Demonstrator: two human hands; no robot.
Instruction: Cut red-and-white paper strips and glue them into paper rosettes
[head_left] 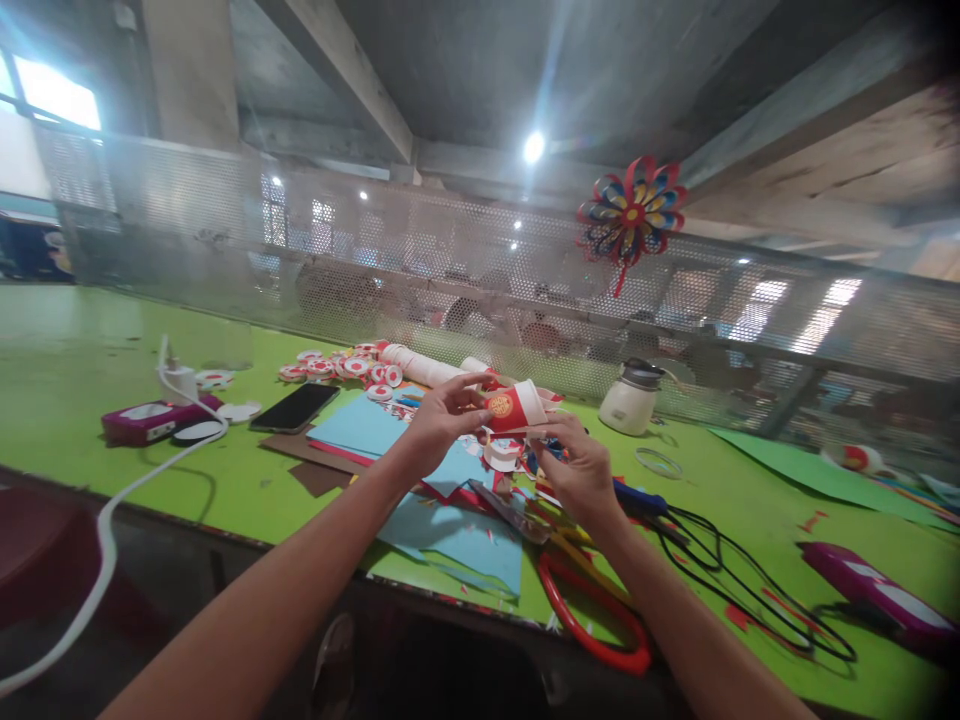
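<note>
A red and white paper cup (516, 408) with a gold emblem is held up on its side above the table. My left hand (448, 415) has its fingers closed around the cup's left end. At the other end, my right hand (574, 455) grips the white part with thumb and fingers. Below the hands are sheets of light blue paper (465, 545) and another white cup piece (502, 455). Large scissors (592, 610) with red and yellow handles lie under my right forearm, blades pointing left.
Stacked paper cups (424, 365) and cut red and white discs (337, 366) lie behind. A phone (295, 407) and a purple power strip (154, 420) sit left. Right are a white jug (630, 400), a blue-handled tool (639, 497) with black cord, and green paper (817, 470).
</note>
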